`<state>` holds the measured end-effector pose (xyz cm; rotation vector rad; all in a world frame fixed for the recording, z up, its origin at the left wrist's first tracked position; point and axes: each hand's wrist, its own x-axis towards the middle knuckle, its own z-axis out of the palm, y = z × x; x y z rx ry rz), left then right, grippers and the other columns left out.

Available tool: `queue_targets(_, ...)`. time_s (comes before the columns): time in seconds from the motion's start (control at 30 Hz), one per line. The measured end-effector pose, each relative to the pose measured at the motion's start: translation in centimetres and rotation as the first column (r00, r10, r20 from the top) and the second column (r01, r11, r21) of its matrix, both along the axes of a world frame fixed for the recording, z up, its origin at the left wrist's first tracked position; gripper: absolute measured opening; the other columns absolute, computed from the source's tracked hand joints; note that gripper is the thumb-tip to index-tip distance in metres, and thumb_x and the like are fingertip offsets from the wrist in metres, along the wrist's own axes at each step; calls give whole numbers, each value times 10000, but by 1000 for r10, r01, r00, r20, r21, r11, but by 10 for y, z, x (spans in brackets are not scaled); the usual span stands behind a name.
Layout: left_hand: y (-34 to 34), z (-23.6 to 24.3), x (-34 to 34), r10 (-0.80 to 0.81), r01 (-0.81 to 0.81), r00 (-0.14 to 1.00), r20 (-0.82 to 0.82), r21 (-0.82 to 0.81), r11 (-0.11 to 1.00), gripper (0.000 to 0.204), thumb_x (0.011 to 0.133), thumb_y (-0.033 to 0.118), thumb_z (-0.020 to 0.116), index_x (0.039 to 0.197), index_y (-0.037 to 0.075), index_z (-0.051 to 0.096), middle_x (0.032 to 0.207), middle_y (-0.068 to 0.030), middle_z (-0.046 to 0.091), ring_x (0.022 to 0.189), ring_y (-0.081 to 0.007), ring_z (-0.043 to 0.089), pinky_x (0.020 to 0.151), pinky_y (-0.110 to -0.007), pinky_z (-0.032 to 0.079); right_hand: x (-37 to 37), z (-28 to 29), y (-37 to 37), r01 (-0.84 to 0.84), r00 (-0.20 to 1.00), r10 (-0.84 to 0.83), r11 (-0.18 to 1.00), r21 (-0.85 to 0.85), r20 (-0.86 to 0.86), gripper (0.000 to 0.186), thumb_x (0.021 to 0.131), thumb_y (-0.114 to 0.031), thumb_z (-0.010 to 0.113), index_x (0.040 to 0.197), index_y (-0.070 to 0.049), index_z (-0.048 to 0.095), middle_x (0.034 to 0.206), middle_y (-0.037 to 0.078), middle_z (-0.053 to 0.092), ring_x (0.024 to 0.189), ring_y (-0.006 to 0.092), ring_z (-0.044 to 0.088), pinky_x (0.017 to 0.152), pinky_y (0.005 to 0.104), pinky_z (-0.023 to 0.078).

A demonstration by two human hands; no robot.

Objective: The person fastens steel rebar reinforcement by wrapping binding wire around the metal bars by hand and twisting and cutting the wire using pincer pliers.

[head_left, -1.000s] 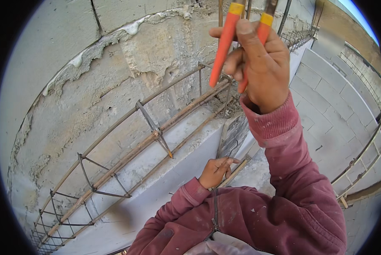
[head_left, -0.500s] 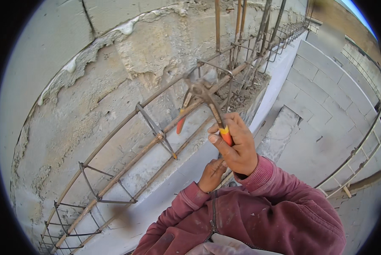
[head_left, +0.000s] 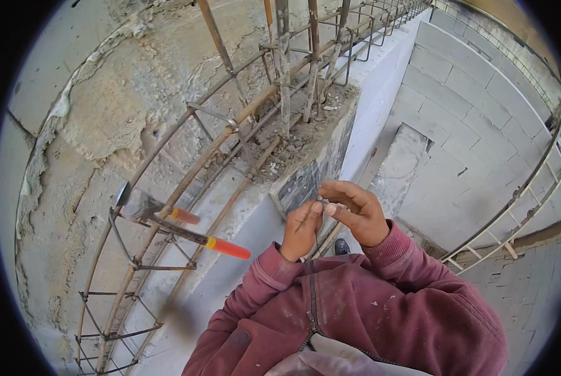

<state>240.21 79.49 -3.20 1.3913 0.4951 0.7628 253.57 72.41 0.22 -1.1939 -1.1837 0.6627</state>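
Observation:
My left hand and my right hand meet in front of my chest, fingertips almost touching. Thumb and fingers of the left are pinched on a thin dark wire, whose strand shows below it. My right fingers curl in toward the same spot; the bit of wire between the fingertips is barely visible. To the left, pincers with red-and-yellow handles rest on the rebar cage, touched by neither hand. Their jaws are blurred.
Upright rebars rise from rough concrete ahead of me. A rough wall runs behind the cage. Right of me is a lower block wall, with a metal ladder-like frame at the far right. A dark shoe shows below my hands.
My right hand has let go of the pincers, which now rest on the cage, and has come down beside my left hand. The view has shifted, moving the upright rebars leftward.

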Motion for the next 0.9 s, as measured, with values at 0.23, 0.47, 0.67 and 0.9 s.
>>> queue_targets(0.23, 20, -7, 80, -81, 87, 993, -85, 67, 994, 291, 949, 233, 417, 795, 28, 556, 562, 59, 366, 532, -40, 315, 479, -217, 275, 78, -9, 28, 11, 999, -17, 987, -160, -36, 261, 821, -120, 605, 1056, -10, 576, 894, 100, 628, 843, 184, 604, 801, 286, 462)
queue_targets(0.47, 46, 22, 150, 200, -308, 869, 453, 178, 935, 292, 943, 219, 407, 869, 1, 587, 809, -47, 510, 750, -153, 508, 651, -274, 415, 105, -16, 54, -30, 987, 48, 993, 116, -152, 354, 891, -117, 493, 1224, -10, 436, 821, 63, 585, 725, 171, 581, 663, 276, 468)
queue_targets(0.67, 63, 54, 137, 137, -258, 959, 247, 569, 781, 168, 849, 117, 547, 916, -11, 631, 874, -115, 582, 776, -176, 573, 688, -274, 459, 170, -2, 60, -187, 958, 192, 981, -44, 214, 283, 860, -56, 512, 1135, 9, 529, 804, 84, 608, 684, 181, 596, 632, 281, 469)
queue_targets(0.9, 63, 48, 128, 148, -168, 986, 80, 476, 863, 160, 840, 9, 533, 971, -35, 614, 917, -155, 611, 754, -179, 619, 650, -268, 506, 182, 17, 59, -299, 952, 305, 941, -157, 17, 165, 788, 2, 580, 940, -11, 646, 702, 96, 615, 602, 142, 566, 549, 239, 415)
